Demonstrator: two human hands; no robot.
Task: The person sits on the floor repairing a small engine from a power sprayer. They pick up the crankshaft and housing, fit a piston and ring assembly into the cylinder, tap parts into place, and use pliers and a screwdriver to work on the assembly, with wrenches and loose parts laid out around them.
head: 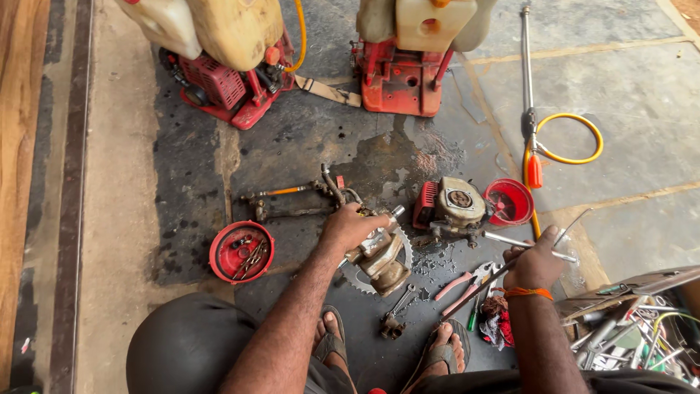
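Here the left hand (350, 228) clasps a greasy metal casting (380, 257) lying on a sprocket (364, 281) on the floor (642, 102), mid-scene. The right hand (536, 261) grips a thin rod (510, 268), just right of pink pliers (467, 281) and near a small engine (452, 208).

a grey stone slab floor (627, 95), oil-stained and wet at centre, with a wooden strip (18, 160) along one edge.
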